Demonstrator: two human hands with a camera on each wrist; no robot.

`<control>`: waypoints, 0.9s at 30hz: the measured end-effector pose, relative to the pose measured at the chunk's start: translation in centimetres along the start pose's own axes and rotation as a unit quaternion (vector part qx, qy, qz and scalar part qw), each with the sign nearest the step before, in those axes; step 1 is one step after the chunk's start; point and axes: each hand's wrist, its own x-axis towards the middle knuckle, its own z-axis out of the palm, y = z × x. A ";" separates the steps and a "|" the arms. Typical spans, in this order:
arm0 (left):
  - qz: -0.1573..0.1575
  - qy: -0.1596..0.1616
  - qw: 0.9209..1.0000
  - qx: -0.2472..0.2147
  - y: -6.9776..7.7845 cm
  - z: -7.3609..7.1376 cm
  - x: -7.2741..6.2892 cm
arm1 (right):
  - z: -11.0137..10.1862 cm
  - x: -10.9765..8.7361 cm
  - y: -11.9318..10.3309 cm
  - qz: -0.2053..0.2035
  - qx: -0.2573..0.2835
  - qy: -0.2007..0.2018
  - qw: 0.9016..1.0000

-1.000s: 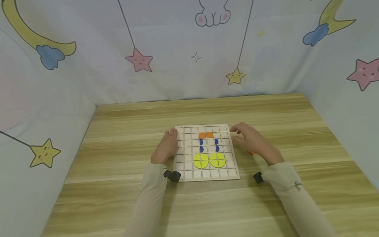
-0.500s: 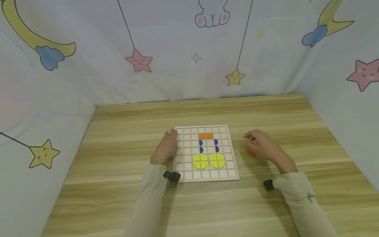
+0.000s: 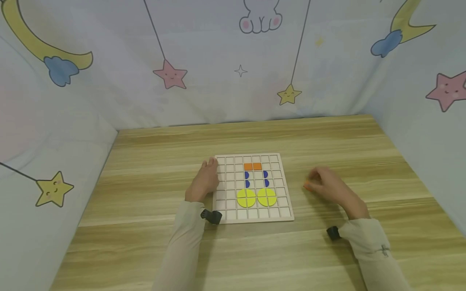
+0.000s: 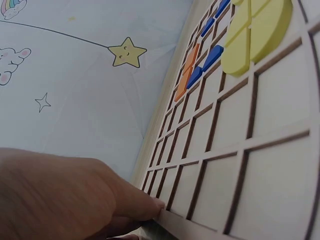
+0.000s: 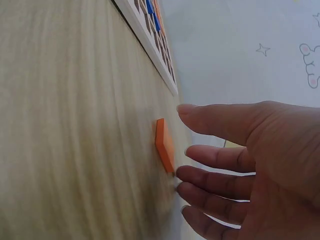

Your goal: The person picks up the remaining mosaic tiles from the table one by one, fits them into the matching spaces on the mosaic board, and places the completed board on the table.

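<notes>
A pale wooden grid board [image 3: 231,216] lies on the table, with orange squares [image 3: 253,166], blue half-round pieces [image 3: 266,183] and yellow quarter pieces forming two discs [image 3: 246,198] in its cells. My left hand [image 3: 204,181] holds the board's left edge; in the left wrist view its thumb [image 4: 142,202] lies at the rim and its other fingers are mostly hidden. Right of the board, my right hand [image 3: 327,184] is at a loose orange piece [image 5: 164,146]. The right wrist view shows that hand's thumb and fingers apart, their tips close beside the flat orange piece on the table.
The wood-grain table [image 3: 153,169] runs back to a pale cloth wall [image 3: 218,101] printed with stars and moons. Similar cloth stands along both sides. A black wrist camera [image 3: 212,216] sits at the left cuff, another one [image 3: 333,233] at the right cuff.
My right hand has moved right, away from the board's right edge, and down to the loose orange piece. My left hand and the board stay where they were.
</notes>
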 end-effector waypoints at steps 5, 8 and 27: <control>0.002 0.002 1.000 0.006 -0.1 0.1 0.0 | 0.4 -0.3 0.4 -0.001 -0.002 0.010 1.000; -0.002 -0.002 1.000 0.007 -0.1 0.0 0.0 | 0.5 -0.5 0.4 0.004 -0.007 0.014 1.000; 0.000 -0.004 1.000 0.001 -0.1 0.0 0.0 | 0.1 -0.6 0.1 0.041 -0.020 -0.013 0.999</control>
